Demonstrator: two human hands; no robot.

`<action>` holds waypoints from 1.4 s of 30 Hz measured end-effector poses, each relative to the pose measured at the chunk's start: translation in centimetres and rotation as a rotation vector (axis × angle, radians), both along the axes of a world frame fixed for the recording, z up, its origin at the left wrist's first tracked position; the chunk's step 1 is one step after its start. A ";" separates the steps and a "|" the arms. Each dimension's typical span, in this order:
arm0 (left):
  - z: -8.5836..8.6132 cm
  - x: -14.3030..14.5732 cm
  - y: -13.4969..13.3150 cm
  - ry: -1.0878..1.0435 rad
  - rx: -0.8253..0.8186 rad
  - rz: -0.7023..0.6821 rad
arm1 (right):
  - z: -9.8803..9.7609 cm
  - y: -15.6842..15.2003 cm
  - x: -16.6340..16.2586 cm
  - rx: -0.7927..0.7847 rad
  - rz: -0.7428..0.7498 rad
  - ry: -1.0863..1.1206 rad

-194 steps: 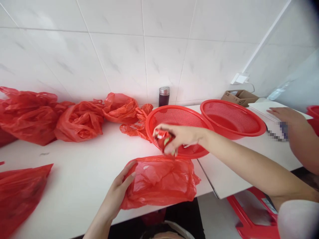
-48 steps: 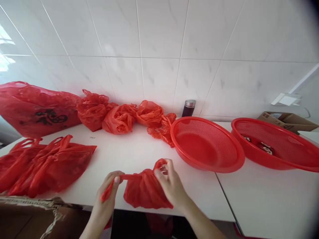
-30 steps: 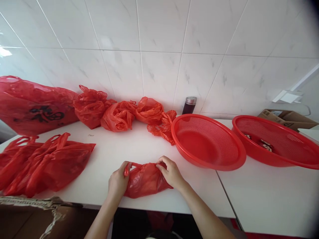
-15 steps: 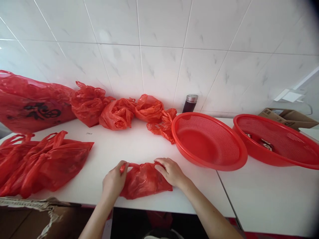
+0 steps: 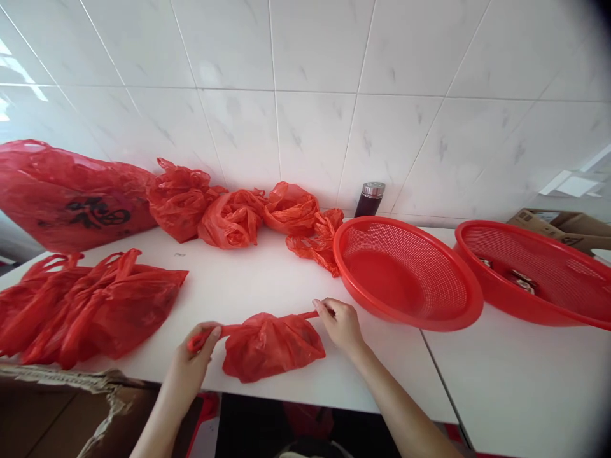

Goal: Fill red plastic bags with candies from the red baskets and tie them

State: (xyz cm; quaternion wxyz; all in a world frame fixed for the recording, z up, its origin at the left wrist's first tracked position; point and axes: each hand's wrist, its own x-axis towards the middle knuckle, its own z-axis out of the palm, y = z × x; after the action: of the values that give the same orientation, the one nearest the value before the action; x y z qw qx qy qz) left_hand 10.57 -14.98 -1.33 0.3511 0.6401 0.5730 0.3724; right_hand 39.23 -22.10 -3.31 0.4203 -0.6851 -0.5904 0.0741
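Note:
A red plastic bag (image 5: 273, 351) lies on the white table (image 5: 229, 280) in front of me, its contents hidden by the film. My left hand (image 5: 198, 348) is closed on one handle of the bag, to its left. On the other side, my right hand (image 5: 340, 321) pinches the opposite handle. Both handles are stretched outward, and the top of the bag is gathered between them.
More red bags (image 5: 98, 299) lie at the left, and several crumpled ones (image 5: 233, 219) stand along the tiled wall. Two red plastic baskets (image 5: 405, 273) sit at the right, with a dark flask (image 5: 369, 200) behind. A torn cardboard box (image 5: 107, 413) is at the lower left.
My hands have moved apart, pulling the two bag handles out to the sides. The bag's top has drawn together. The view has shifted slightly.

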 end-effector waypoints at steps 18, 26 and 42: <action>8.0 0.3 6.6 0.690 0.078 -0.050 | 4.8 -3.3 -1.7 0.166 0.202 0.258; 10.4 -1.8 8.3 0.754 0.162 0.411 | 3.9 -4.3 -2.0 0.095 0.242 0.228; 3.3 16.6 4.4 0.428 0.269 -0.514 | 6.6 -17.6 20.8 0.066 -0.817 -0.244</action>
State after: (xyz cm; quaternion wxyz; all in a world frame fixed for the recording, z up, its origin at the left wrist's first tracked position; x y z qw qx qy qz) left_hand 27.14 -10.62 2.00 0.2181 0.8671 0.3999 0.2015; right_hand 60.08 -39.71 3.30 0.3640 -0.8525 -0.3180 -0.1991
